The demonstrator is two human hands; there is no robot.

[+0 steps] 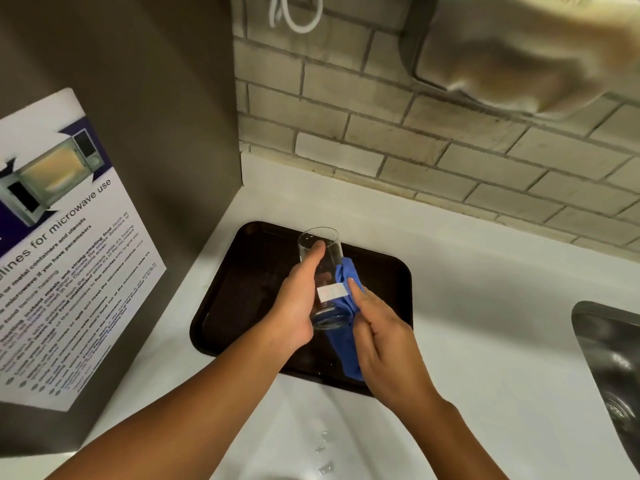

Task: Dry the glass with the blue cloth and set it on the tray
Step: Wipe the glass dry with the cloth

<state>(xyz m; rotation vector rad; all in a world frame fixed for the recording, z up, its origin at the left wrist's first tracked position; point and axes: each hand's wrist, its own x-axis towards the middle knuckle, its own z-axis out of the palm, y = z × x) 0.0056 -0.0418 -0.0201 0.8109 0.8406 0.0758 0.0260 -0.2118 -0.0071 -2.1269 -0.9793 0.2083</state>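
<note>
**Both hands on the glass, held over the tray**

Left hand (pixel 294 303) is wrapped around the glass (pixel 323 275), thumb running up the side toward the rim, so it's got a proper grip on it. The glass is tilted, open end pointing away from the person, base toward them, and there's a small white label (pixel 331 292) on its side. It's held up over the dark tray (pixel 235 268); can't tell if it touches it.

Right hand (pixel 381 337) is closed on the blue cloth (pixel 346 296) and pressing it against the right side of the glass, one fingertip sitting right at the label's edge. The cloth is bunched along the glass wall and trails down under the palm toward the near edge of the tray.

The tray sits on a white surface (pixel 485 306), which has a few water drops (pixel 322 445) on it closer to the person. Stainless sink (pixel 609 358) off at the right edge, tiled wall (pixel 415 133) behind, and a microwave-use poster (pixel 69 237) stuck on the panel to the left.
</note>
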